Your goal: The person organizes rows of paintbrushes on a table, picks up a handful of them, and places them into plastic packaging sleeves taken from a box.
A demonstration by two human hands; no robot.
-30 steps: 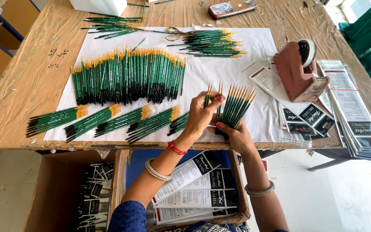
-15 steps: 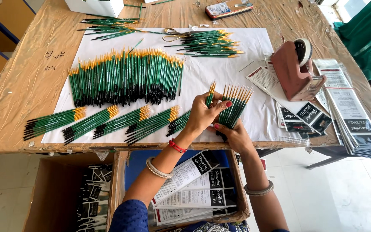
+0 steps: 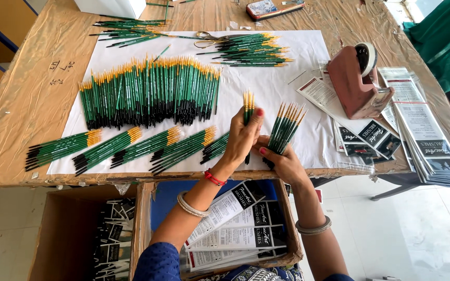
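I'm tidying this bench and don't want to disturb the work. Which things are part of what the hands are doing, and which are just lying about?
In use:
- left hand pinching a few green brushes
- right hand holding a fanned bunch of brushes
- big row of brushes
- small counted bundles

Lying about:
- red tape dispenser
- scissors
- stack of printed sleeves
- phone

1. White sheet [image 3: 266,88] lies on table [image 3: 27,104].
2. Large brush row [image 3: 149,93] sits mid-sheet; bundles [image 3: 126,148] lie along the near edge before it.
3. Tape dispenser [image 3: 358,78] stands right of the sheet, packet stack [image 3: 423,130] further right.
4. Cardboard box [image 3: 141,218] sits below the table's near edge.
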